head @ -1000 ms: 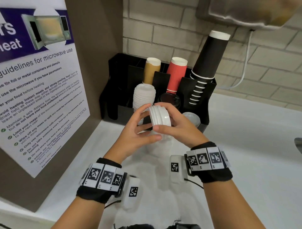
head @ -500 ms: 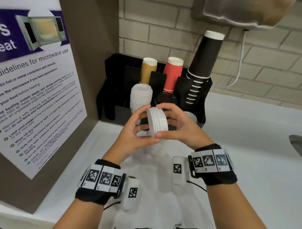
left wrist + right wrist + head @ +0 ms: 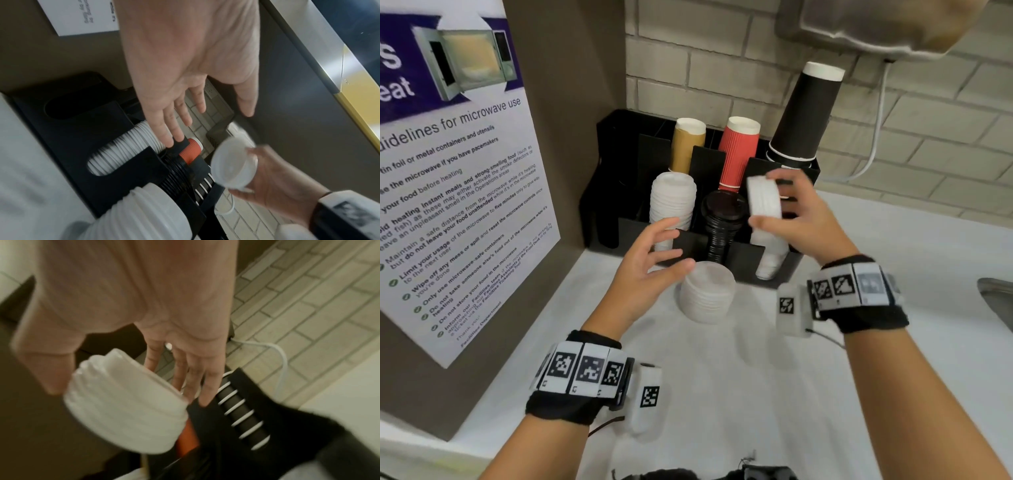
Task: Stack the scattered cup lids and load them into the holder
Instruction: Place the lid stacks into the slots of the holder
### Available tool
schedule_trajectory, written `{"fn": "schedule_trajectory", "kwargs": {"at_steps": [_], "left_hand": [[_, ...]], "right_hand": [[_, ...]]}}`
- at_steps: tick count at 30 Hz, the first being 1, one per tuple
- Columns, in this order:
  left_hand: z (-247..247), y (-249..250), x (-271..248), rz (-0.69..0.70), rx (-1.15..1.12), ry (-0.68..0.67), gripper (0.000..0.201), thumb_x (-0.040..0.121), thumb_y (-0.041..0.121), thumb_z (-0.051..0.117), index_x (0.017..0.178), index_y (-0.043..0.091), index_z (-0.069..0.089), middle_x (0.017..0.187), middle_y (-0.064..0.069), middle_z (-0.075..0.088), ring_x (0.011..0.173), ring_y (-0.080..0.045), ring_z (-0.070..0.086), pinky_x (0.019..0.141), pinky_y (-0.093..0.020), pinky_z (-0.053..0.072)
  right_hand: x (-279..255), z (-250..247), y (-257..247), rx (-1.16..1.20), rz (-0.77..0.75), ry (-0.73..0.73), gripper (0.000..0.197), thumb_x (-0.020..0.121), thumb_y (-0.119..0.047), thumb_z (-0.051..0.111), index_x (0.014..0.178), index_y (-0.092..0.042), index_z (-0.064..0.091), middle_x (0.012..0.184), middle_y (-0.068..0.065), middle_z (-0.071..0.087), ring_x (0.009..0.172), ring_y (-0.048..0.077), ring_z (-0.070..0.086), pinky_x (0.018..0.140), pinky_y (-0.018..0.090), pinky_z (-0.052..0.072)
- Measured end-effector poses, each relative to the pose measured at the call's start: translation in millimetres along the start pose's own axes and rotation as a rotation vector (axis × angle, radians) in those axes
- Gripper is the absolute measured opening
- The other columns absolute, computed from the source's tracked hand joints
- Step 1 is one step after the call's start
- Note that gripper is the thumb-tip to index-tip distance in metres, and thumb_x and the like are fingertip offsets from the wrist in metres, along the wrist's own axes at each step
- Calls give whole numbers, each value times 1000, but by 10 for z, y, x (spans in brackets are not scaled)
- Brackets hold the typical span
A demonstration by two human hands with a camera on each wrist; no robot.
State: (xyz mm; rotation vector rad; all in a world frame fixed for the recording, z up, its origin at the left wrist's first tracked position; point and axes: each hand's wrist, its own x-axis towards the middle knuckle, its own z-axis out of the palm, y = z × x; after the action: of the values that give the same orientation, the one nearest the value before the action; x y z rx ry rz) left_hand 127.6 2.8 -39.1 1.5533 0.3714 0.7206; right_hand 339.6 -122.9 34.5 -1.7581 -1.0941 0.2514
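My right hand [image 3: 786, 205] grips a short stack of white cup lids [image 3: 763, 197] on edge, thumb below and fingers over the top. It hangs just above the right front slot of the black holder [image 3: 609, 205], where more white lids [image 3: 770, 263] sit. The right wrist view shows the held lids [image 3: 127, 415] close up and blurred. My left hand [image 3: 674, 251] is open with fingers spread and holds nothing, beside a second stack of white lids [image 3: 707, 294] standing on the counter before the holder. The left wrist view shows the straight fingers [image 3: 174, 129] and the held lids [image 3: 234, 164].
The holder's front left slot has a tall white lid stack [image 3: 673, 202], and the middle slot has black lids [image 3: 722, 222]. Behind stand brown [image 3: 688, 147], red [image 3: 739, 154] and black cups [image 3: 804, 116]. A poster panel [image 3: 458, 192] walls the left, and a sink edge [image 3: 996, 301] is at right.
The right hand has carried the lid stack up and right, away from the left hand, to above the holder's right front slot. The left hand has let go and opened.
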Motion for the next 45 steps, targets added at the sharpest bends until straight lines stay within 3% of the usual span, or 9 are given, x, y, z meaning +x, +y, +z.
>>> {"fn": "schedule_trajectory", "kwargs": {"at_steps": [3, 5, 9, 19, 30, 36, 38, 41, 45], "left_hand": [[-38, -1, -6, -11, 20, 76, 44, 85, 16, 71, 122, 36, 55, 128, 4, 55, 108, -11, 63, 93, -26, 50], [-45, -1, -16, -17, 34, 88, 40, 88, 12, 68, 120, 32, 57, 127, 4, 56, 104, -10, 64, 94, -28, 51], [-37, 3, -35, -21, 40, 96, 36, 88, 10, 67, 116, 31, 59, 125, 6, 58, 98, -4, 64, 93, -26, 49], [-17, 31, -31, -26, 59, 118, 34, 89, 8, 67, 115, 27, 61, 125, 4, 59, 95, -3, 64, 100, -35, 49], [-75, -33, -36, -26, 87, 124, 32, 89, 10, 68, 111, 32, 62, 118, 12, 61, 95, -2, 64, 91, -25, 48], [-70, -28, -21, -27, 95, 128, 32, 88, 10, 68, 110, 33, 62, 119, 11, 61, 94, -2, 64, 95, -31, 47], [-67, -25, -19, -26, 97, 128, 32, 88, 10, 68, 109, 35, 62, 120, 8, 60, 94, -2, 64, 98, -35, 47], [-68, -32, -13, -37, 95, 129, 32, 88, 11, 68, 110, 34, 62, 119, 11, 61, 96, -5, 64, 101, -39, 47], [-47, -22, 2, -54, 80, 126, 32, 81, 24, 72, 110, 34, 62, 121, 10, 61, 98, -7, 64, 102, -42, 48]], "right_hand": [[280, -231, 241, -307, 54, 61, 65, 71, -21, 82, 125, -24, 46, 120, 4, 54, 108, 24, 55, 85, 32, 49], [397, -281, 397, -448, 126, -10, 68, 71, -21, 82, 128, -22, 45, 125, 10, 51, 112, 28, 51, 89, 37, 45], [500, -248, 559, -673, 181, -209, 74, 68, -21, 81, 131, -26, 44, 119, 9, 42, 111, 32, 48, 84, 31, 37], [513, -36, 610, -993, 222, -380, 84, 64, -25, 79, 138, -30, 40, 125, 10, 39, 120, 35, 37, 93, 49, 46], [446, -15, 659, -897, 240, -332, 96, 64, -21, 85, 145, -20, 33, 138, 13, 37, 126, 34, 40, 100, 51, 43], [358, -66, 642, -999, 243, -336, 76, 77, -30, 77, 142, -26, 38, 138, 5, 47, 128, 28, 40, 104, 50, 36], [277, -68, 585, -988, 203, -240, 70, 79, -32, 75, 140, -28, 42, 138, 3, 48, 130, 27, 38, 107, 53, 31], [86, 65, 428, -702, 0, -45, 54, 80, -25, 74, 130, -21, 55, 127, 7, 55, 120, 28, 47, 102, 48, 39], [-76, 447, 267, -563, -15, -427, 53, 82, -33, 74, 130, -22, 55, 121, 7, 56, 107, 14, 51, 97, 29, 42]]}}
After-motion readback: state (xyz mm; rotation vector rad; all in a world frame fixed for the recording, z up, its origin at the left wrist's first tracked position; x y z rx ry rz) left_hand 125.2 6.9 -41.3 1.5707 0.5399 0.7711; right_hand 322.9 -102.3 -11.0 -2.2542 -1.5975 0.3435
